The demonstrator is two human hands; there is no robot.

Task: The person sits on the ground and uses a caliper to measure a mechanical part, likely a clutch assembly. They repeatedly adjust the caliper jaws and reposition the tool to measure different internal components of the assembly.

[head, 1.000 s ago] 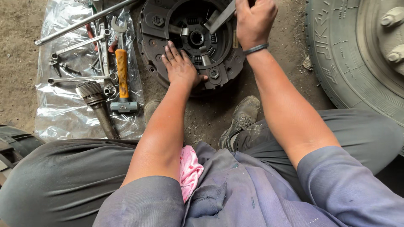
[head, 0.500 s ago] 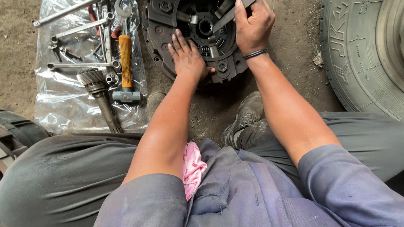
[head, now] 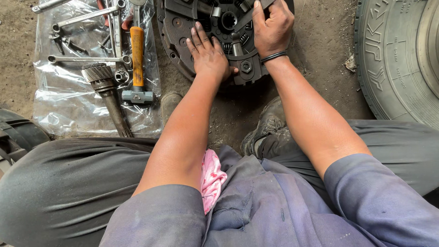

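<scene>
While the head view looks straight down past the knees, I log the clutch plate (head: 183, 32) lying flat on the dirt floor (head: 320, 68), at top centre between the plastic sheet (head: 68, 105) and the tyre (head: 393, 64). Left hand (head: 208, 57): palm down on the plate's lower rim, fingers spread and flat, holding nothing. Right hand (head: 272, 29): grip closed around a dark flat bar (head: 244, 18) that slants across the plate's hub (head: 228, 20); a black band (head: 273, 56) sits on that wrist. A hex bolt (head: 246, 67) shows on the rim between the two wrists.

On the sheet, left of the plate and apart from it: an orange-handled hammer (head: 137, 50), head toward me; a splined shaft (head: 107, 93) beside it; several spanners (head: 87, 59) lying crosswise. Two worn shoes (head: 267, 126) rest on the dirt below the plate. A pink cloth (head: 212, 178) is tucked at my lap.
</scene>
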